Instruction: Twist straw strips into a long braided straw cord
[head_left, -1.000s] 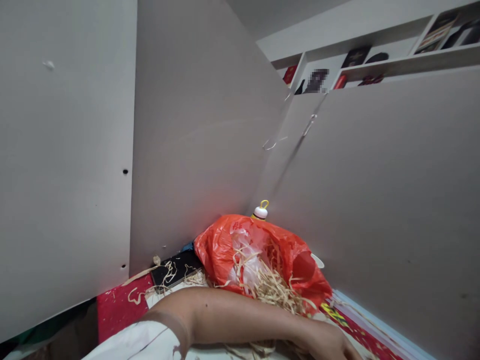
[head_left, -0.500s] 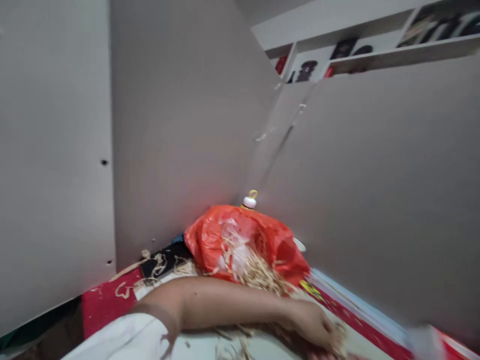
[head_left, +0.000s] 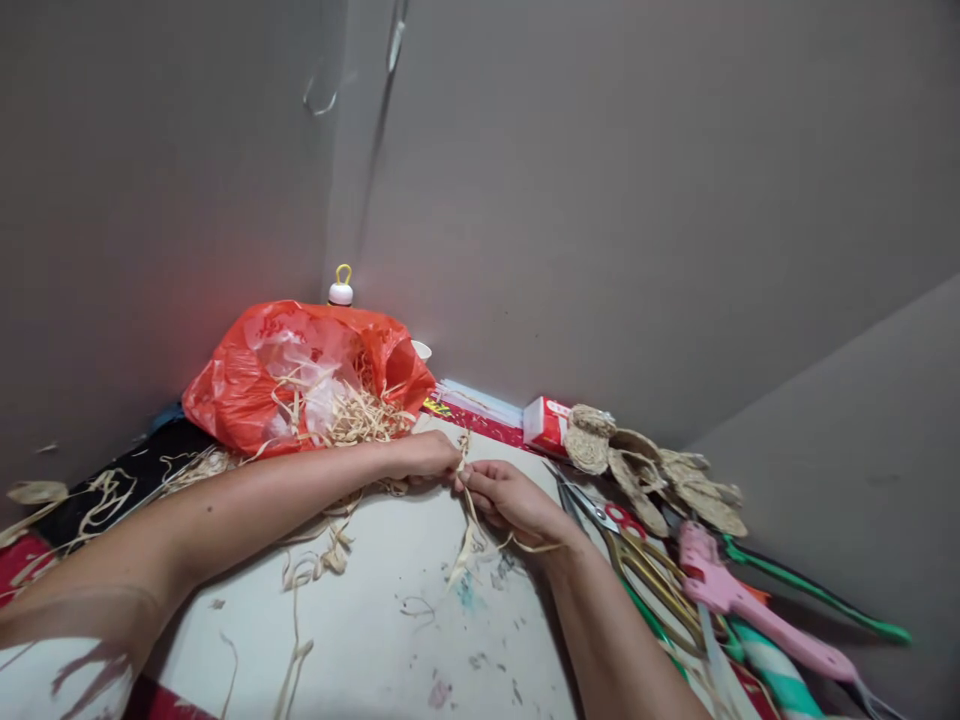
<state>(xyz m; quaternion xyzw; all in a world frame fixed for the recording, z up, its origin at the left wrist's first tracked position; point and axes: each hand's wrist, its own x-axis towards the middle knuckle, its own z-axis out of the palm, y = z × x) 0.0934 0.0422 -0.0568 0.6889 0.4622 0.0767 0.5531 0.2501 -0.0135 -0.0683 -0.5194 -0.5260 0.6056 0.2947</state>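
My left hand (head_left: 424, 457) and my right hand (head_left: 510, 500) meet over a white work board (head_left: 390, 620), fingertips close together. Both pinch pale raffia strands (head_left: 471, 520) that hang down between them onto the board. An orange plastic bag (head_left: 300, 375) spilling more raffia lies just behind my left forearm. Loose strands (head_left: 315, 560) lie scattered on the board under my left arm.
Scissors (head_left: 600, 510), a pink glue gun (head_left: 742, 600), green-handled tools (head_left: 810, 590) and several woven raffia pieces (head_left: 652, 470) lie at the right. A red-and-white box (head_left: 546, 422) and a bottle with a yellow loop cap (head_left: 341, 290) sit against grey walls that close off the corner.
The view has dropped and swung right, showing the tools. My left hand pulled back from the right side to the middle. My right hand has come in, and both now pinch strands.
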